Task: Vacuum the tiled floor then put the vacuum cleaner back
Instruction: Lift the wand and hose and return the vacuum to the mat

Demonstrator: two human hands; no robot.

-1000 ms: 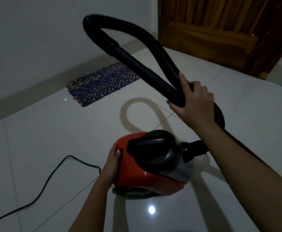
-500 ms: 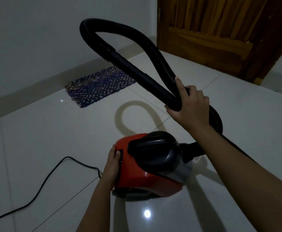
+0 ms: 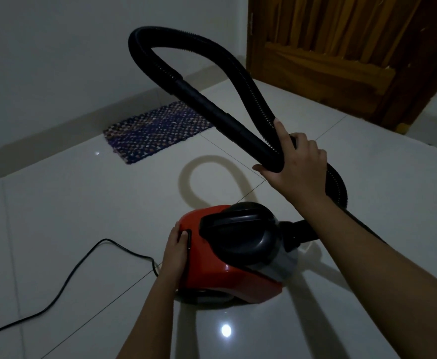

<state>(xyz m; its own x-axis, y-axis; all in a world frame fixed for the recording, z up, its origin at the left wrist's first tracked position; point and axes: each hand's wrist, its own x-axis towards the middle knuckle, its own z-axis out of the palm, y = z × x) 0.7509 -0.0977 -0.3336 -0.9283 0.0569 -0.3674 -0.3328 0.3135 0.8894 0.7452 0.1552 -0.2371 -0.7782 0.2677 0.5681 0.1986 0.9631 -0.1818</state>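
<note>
Right hand [image 3: 297, 164]: fingers curled round the black hose [image 3: 238, 79], clamping its smooth tube end against the ribbed run (two strands in one grip).
Hose: loops up and away from those fingers, then drops behind the wrist.
Left hand [image 3: 176, 252]: fingers laid straight against the rear of the vacuum cleaner [image 3: 227, 268], gripping nothing.
Vacuum cleaner: red and black, standing on the tiled floor [image 3: 82, 203] below the right fingers.
Power cord [image 3: 77, 270]: trails left from beside the left fingers.
Mat [image 3: 157, 130]: well beyond both hands, by the wall.

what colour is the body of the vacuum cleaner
Red, with a black top handle, seen clearly in the head view: vacuum cleaner.
</note>
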